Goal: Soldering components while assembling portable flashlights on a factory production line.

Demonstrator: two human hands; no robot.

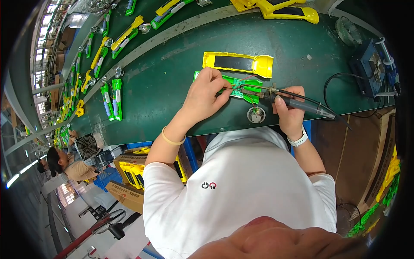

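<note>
Part of green housing (254, 83) hidden behind left hand (202, 97); anything between fingers (218, 83) too small to tell. Soldering iron (302, 105): contact with circuit board (236, 84) likewise unclear. Yellow casings (243, 5) cut off by upper edge.

Casing (237, 63) behind circuit board (236, 92), lamp (256, 115) before

The right hand (291, 116) holds a soldering iron (307, 106).
</note>
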